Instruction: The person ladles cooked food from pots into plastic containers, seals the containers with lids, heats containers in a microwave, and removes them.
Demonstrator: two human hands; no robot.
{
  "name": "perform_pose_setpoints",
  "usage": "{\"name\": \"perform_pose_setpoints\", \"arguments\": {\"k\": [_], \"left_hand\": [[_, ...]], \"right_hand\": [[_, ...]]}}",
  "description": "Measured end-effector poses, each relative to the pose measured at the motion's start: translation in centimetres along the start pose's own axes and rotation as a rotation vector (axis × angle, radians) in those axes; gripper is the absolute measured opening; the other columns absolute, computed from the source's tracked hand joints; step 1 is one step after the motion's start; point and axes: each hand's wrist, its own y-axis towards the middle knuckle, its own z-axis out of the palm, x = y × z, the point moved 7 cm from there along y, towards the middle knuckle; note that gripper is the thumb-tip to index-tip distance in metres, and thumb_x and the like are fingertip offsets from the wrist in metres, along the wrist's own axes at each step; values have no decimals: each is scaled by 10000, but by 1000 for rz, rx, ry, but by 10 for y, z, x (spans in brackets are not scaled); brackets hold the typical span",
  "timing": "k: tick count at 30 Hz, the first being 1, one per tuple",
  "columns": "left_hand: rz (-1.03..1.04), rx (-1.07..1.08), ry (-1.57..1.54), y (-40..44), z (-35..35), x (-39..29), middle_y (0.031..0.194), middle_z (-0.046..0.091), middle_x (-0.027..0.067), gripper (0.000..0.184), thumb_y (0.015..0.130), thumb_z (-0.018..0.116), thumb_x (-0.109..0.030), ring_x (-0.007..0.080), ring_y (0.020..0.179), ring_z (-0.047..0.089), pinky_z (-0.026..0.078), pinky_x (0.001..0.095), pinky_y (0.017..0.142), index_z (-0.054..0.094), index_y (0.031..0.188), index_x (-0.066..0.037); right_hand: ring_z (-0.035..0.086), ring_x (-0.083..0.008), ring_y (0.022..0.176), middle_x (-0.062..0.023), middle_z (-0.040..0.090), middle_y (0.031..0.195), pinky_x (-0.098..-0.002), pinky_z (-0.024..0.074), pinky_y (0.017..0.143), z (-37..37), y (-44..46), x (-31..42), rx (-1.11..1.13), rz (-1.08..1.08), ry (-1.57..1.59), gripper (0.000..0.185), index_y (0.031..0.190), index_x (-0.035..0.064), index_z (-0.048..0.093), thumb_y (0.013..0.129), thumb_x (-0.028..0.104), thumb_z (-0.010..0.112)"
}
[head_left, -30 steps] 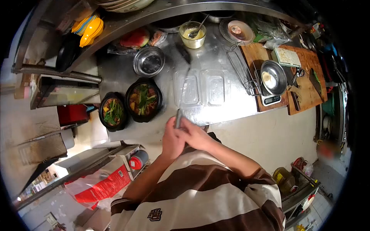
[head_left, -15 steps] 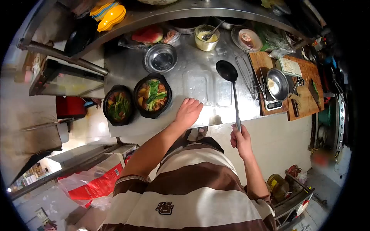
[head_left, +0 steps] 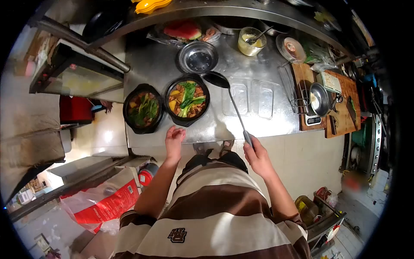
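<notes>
My right hand grips the grey handle of a long black ladle. The ladle's bowl hangs just right of a black pot of stew topped with greens, near its upper edge. My left hand is at the table's front edge below that pot, holding nothing, its fingers slightly bent and apart. To the left stands a second black pot of stew with greens. A steel bowl sits behind the pots. Two clear plastic trays or lids lie flat on the steel table right of the ladle.
At the back are wrapped watermelon and a tub of yellow paste with a spoon. On the right, a wire rack, a small steel pan and wooden boards. A steel shelf overhangs the table.
The ladle has swung left, its bowl now beside the nearer pot. My left hand has drawn back left and down from over the table. The view has shifted.
</notes>
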Motion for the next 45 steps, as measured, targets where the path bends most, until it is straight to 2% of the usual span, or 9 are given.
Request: {"name": "perform_pose_setpoints", "arguments": {"k": [2,4,10,16,25,31,35,38,45], "left_hand": [[-120,-10,-268,11,5,-9,998,565,120,361,847,528,26,259,926,592,484,400,879,399,1179,-31],[-171,-14,-293,19,13,-19,1003,560,128,360,849,509,40,277,962,586,467,428,914,382,1177,-34],[-304,54,-277,18,20,-9,971,569,127,262,844,512,49,297,913,604,480,448,897,428,1078,-32],[-401,143,-225,2,29,7,973,589,126,180,842,537,22,293,919,614,497,425,864,476,1002,-35],[-447,258,-232,-7,52,-2,1006,594,124,164,843,541,5,299,977,602,481,423,886,495,997,-33],[-409,265,-225,-11,69,-4,1004,600,109,183,842,555,-3,286,957,610,489,412,870,517,1019,-33],[-380,227,-219,-16,75,-3,981,617,91,170,846,572,-17,236,906,627,517,363,812,543,1012,-42],[-364,222,-201,-16,78,2,973,619,79,160,850,573,-24,216,890,626,519,348,793,552,1007,-48],[-320,193,-134,-17,80,3,973,617,71,155,856,563,-18,196,870,624,525,331,771,557,1008,-50]], "right_hand": [[601,-290,701,-180,601,823,-366,469,645,12,5,15,-58,-123,-167,438,1310,28,380,932,224,480],[582,-442,854,-276,592,955,-445,463,734,25,8,32,-73,-159,-271,438,1310,32,368,926,216,471],[576,-443,856,-276,585,984,-479,465,729,47,23,36,-179,-264,-517,474,1342,50,323,917,201,468],[591,-403,753,-226,593,880,-466,478,674,52,26,29,-195,-339,-661,522,1366,95,319,888,189,508],[593,-377,657,-192,579,805,-458,493,613,51,28,26,-236,-288,-905,561,1388,134,313,871,185,527],[582,-431,605,-266,595,767,-490,485,591,71,9,31,-164,-179,-580,542,1381,39,289,881,147,469],[580,-228,491,-151,587,705,-350,492,462,74,0,36,64,219,-9,564,1402,25,228,903,168,448],[520,-132,466,-72,531,677,-276,449,403,74,-2,33,117,302,243,494,1363,33,301,912,177,443],[463,-137,432,-60,496,644,-252,363,353,74,-8,36,233,448,576,301,1201,69,420,922,180,430]]}}
